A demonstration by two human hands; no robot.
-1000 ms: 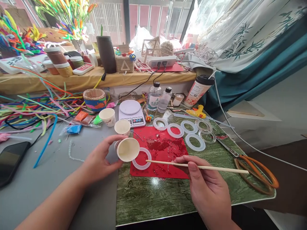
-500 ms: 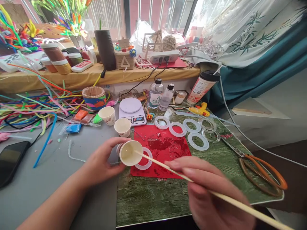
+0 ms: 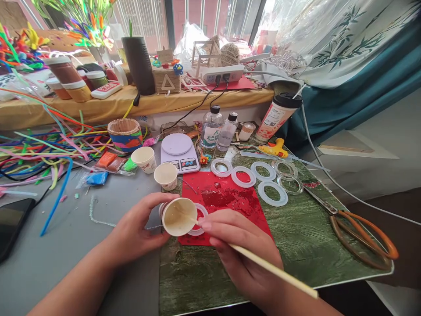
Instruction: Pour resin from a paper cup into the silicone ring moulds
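My left hand (image 3: pixel 144 228) is wrapped round a paper cup (image 3: pixel 179 216) that leans with its mouth toward me; a clear, slightly yellowish liquid lies inside. Between its fingers my right hand (image 3: pixel 243 250) pinches a thin wooden stick (image 3: pixel 276 271), whose far end reaches into the cup. Partly hidden behind the cup is a translucent ring mould (image 3: pixel 201 212) on the red sheet (image 3: pixel 223 197). Several more ring moulds (image 3: pixel 272 194) lie to the right. Two other paper cups, one nearer (image 3: pixel 165 176) and one farther (image 3: pixel 144 159), stand beyond my left hand.
A white scale (image 3: pixel 180 153), two clear bottles (image 3: pixel 211 131) and a tilted drink cup (image 3: pixel 278 116) stand at the back. Large scissors (image 3: pixel 332 210) and a yellow glue gun (image 3: pixel 274 148) lie right. Pipe cleaners (image 3: pixel 59 153) and a phone (image 3: pixel 15 224) are left.
My right hand has moved left and closer to the cup, with the stick in its grip. The held cup's mouth appears slightly lower and wider. The camera view has shifted a little.
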